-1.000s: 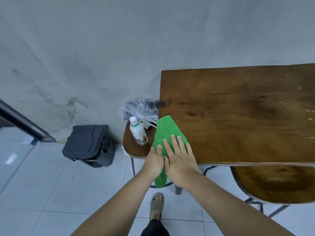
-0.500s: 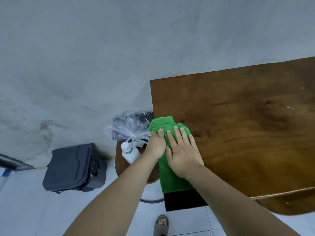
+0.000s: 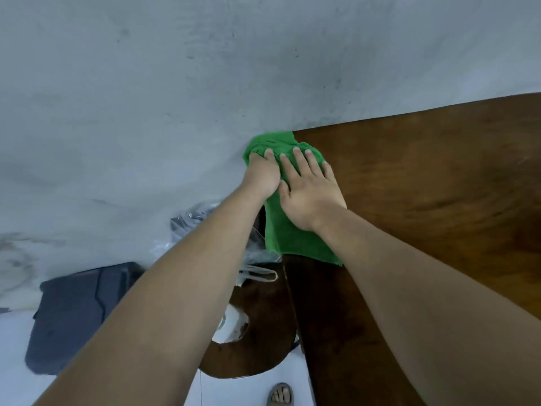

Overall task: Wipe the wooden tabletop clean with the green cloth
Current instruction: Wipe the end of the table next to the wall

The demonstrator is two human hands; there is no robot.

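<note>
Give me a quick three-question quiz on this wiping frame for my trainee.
1. True or false: both hands are on the green cloth.
2. Which corner of the wooden tabletop is the cloth at: A) far left, by the wall; B) near right?
3. Which hand lies flat with its fingers spread?

Key: 1. True: left hand and right hand. 2. A. 3. The right hand.

Soft, even, cool daylight, no hard shadows. Faint sheen on the wooden tabletop (image 3: 424,200), no real glare. Strong wide-angle bending at the edges, forearms ballooning near the bottom. Slight motion blur and softness on the plastic bag (image 3: 199,221) and dark bin (image 3: 73,312).
</note>
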